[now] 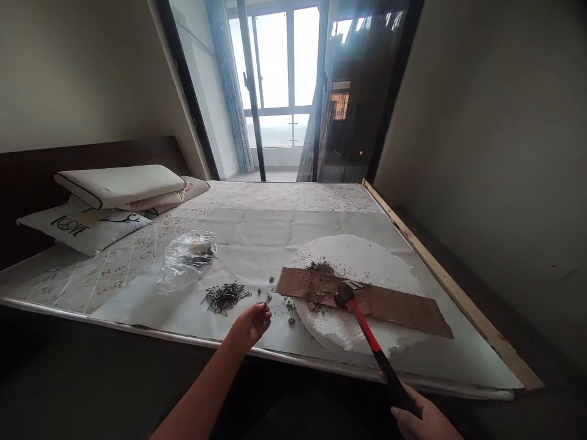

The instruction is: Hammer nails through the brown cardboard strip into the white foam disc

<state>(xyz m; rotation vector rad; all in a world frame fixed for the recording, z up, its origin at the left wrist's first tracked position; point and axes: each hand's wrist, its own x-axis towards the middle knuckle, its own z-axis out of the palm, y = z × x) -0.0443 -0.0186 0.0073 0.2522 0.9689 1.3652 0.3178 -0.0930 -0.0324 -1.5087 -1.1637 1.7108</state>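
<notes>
My right hand (422, 415) grips the black end of a hammer (369, 333) with a red and black handle. The hammer's head rests on a brown board (403, 310), which is pitted with small holes and strewn with broken bits. Under the board lies a round white foam slab (358, 250). My left hand (254, 322) is above the near edge of the bed, fingers curled together; whatever they hold is too small to make out. Beside it are a heap of nails (225, 297) and several grey crumbs (291, 320).
A clear plastic bag (188, 253) with dark bits inside lies behind the nails. Pale sheeting (257, 229) covers part of the mattress (293, 194). Pillows (121, 186) are stacked at the left. A wooden strip (440, 269) runs along the right edge, near the wall.
</notes>
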